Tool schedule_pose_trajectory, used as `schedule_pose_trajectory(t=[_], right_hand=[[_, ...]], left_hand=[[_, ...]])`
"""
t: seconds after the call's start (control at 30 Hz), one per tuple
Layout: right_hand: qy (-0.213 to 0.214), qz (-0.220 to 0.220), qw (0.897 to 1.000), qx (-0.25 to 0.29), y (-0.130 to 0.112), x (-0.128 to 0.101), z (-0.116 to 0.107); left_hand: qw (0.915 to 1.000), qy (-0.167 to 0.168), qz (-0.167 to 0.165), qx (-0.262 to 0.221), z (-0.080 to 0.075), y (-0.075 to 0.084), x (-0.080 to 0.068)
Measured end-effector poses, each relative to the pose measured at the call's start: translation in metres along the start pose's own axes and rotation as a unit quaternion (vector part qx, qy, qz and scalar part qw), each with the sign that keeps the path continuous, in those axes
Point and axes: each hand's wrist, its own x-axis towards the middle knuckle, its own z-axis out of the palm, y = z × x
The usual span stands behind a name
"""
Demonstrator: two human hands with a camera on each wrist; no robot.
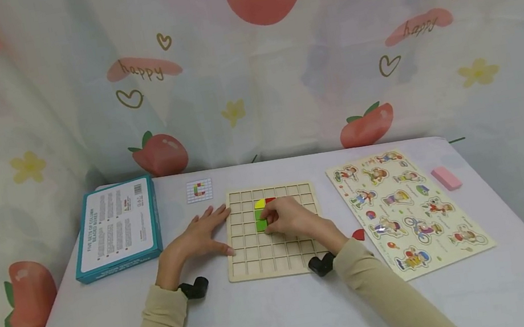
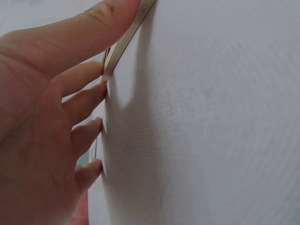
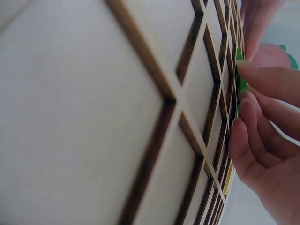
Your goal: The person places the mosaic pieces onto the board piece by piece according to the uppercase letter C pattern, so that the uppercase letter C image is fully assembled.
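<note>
A wooden grid board (image 1: pixel 253 266) lies flat on the table. Along its left edge my left hand (image 1: pixel 197 237) is spread, with thumb and index fingertip touching the rim; the left wrist view shows the fingers (image 2: pixel 84 103) nearly straight. My right hand (image 1: pixel 293 217) is over the board's middle, its fingertips pinching a green tile (image 1: pixel 261 225) at a grid cell. In the right wrist view the green tile (image 3: pixel 243 84) shows between curled fingers. Just above it sit another green tile (image 1: pixel 259 213), a yellow piece (image 1: pixel 259 204) and a red piece (image 1: pixel 270 199), partly hidden by the hand.
A small pattern card (image 1: pixel 199 190) lies behind the board's left corner. At left is a teal box (image 1: pixel 116 225). A picture puzzle board (image 1: pixel 406 214) lies at right, a red piece (image 1: pixel 359 234) beside it and a pink block (image 1: pixel 446 178) beyond.
</note>
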Motion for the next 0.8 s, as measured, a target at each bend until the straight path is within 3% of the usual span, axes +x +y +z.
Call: schedule_pose_trajectory(t=[0.27, 0.63, 0.8], right_hand=[[-0.017, -0.017, 0.999, 0.024, 0.004, -0.008, -0.007], [0.018, -0.043, 0.999, 0.025, 0.031, -0.028, -0.020], [0.022, -0.023, 0.999, 0.030, 0.040, -0.041, -0.027]], left_hand=[[1.0000, 0.001, -0.002, 0.002, 0.000, 0.000, -0.001], [1.0000, 0.001, -0.001, 0.000, 0.000, 0.001, -0.001], [1.0000, 0.003, 0.003, 0.002, 0.000, -0.001, 0.000]])
